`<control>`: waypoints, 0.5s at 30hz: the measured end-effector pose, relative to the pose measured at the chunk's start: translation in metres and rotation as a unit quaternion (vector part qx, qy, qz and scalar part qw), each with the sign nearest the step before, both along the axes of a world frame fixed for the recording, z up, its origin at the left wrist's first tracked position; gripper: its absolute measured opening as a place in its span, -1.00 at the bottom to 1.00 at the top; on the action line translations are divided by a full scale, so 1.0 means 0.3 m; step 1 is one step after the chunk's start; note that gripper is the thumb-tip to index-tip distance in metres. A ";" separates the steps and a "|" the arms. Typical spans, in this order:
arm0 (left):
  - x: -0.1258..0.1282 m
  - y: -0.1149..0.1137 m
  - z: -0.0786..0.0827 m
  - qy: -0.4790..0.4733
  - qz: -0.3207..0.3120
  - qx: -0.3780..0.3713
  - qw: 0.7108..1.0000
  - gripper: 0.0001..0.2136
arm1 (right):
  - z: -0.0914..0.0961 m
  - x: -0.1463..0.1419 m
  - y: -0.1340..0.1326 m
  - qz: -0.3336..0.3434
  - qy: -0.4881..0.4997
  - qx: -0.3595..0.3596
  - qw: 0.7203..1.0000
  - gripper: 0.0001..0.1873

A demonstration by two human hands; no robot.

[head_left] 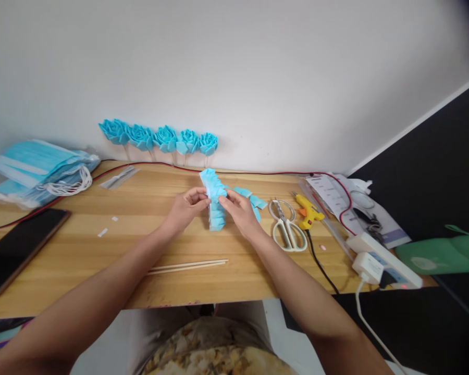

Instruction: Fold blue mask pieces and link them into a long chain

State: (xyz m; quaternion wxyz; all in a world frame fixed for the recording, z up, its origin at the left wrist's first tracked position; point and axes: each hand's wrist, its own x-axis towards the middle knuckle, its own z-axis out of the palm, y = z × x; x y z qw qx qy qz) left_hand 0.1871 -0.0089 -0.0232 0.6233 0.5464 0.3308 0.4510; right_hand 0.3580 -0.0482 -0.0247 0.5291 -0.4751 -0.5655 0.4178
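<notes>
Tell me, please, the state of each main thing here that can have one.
Blue strip: folded, held by left hand and right hand
Blue flowers: standing in a row
Masks: stacked
Phone: screen dark
Wooden sticks: lying side by side
Scissors: lying, apparently closed
Glue gun: lying, cord attached
Power strip: red light on
</notes>
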 end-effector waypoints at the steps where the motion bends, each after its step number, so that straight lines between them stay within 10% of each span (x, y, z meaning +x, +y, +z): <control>1: 0.001 -0.001 -0.003 0.006 -0.003 0.003 1.000 -0.61 | -0.005 0.000 0.003 -0.010 0.005 0.000 1.000 -0.72; 15: -0.015 0.008 0.000 0.003 -0.029 -0.011 1.000 -0.64 | -0.019 0.022 0.019 -0.032 -0.101 0.055 0.993 -0.78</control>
